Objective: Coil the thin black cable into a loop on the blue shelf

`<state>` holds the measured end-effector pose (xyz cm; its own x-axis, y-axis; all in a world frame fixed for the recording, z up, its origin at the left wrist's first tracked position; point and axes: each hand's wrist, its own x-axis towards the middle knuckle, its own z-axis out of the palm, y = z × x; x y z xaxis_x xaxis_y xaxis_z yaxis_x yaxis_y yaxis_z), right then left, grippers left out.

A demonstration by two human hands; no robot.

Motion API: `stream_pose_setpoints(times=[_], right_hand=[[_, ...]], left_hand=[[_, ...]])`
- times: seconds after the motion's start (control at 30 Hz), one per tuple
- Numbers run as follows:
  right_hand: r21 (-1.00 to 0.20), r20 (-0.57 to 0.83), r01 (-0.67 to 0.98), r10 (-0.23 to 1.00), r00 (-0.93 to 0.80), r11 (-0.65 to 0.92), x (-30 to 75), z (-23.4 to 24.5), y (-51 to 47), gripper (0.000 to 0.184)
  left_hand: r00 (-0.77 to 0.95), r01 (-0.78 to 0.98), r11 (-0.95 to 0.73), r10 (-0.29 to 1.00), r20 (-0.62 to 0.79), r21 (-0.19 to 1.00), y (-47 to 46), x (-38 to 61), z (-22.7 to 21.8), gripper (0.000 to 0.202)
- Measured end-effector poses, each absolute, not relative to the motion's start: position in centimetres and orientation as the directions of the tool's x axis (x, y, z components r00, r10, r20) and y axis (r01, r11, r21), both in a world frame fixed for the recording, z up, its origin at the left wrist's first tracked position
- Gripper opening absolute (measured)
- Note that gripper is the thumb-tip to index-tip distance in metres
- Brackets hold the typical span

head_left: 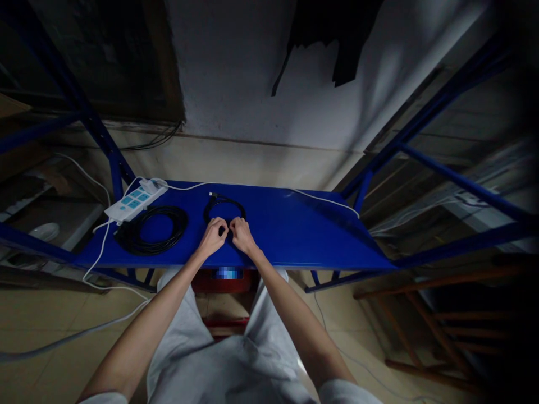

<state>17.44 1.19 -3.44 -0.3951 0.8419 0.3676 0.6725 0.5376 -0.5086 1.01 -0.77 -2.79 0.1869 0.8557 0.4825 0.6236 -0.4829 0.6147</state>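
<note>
Fingers of left hand (214, 234) and right hand (242, 233) curled shut, knuckles nearly touching, pinching the near edge of a small black cable (223, 209) looped on the blue shelf (295, 230). Cable's plug end pointing toward the wall. Left of that, a larger black cable coil (151, 229), lying untouched. Beyond it, a white power strip (135, 201) with blue sockets, white cord (101, 247) trailing off the shelf. No readable writing anywhere; a blurred patch under the shelf edge.

head-worn view, looking down, close overhead
</note>
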Motion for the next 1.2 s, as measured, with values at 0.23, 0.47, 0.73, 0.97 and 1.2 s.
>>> stream_pose_setpoints(times=[0.23,0.47,0.73,0.97,1.2], right_hand=[[-0.484,0.375,0.686,0.837,-0.399,0.544,17.36,-3.72,1.02,0.015],[-0.512,0.379,0.665,0.837,-0.394,0.544,17.45,-3.44,0.91,0.013],[-0.529,0.367,0.647,0.836,-0.408,0.549,17.48,-2.96,0.89,0.012],[-0.510,0.404,0.617,0.800,-0.443,0.599,17.53,-3.31,0.91,0.016],[-0.449,0.406,0.650,0.788,-0.464,0.614,17.36,-2.75,0.40,0.016]], left_hand=[[0.167,0.778,-0.401,0.874,0.456,0.484,-1.60,1.44,-1.97,0.007],[0.188,0.757,-0.423,0.871,0.454,0.498,-1.63,1.29,-1.97,0.013],[0.187,0.733,-0.433,0.870,0.457,0.525,-1.19,0.89,-2.50,0.016],[0.160,0.768,-0.390,0.885,0.437,0.509,-1.52,0.83,-2.21,0.017],[0.150,0.815,-0.352,0.895,0.420,0.460,-1.73,0.79,-2.07,0.016]])
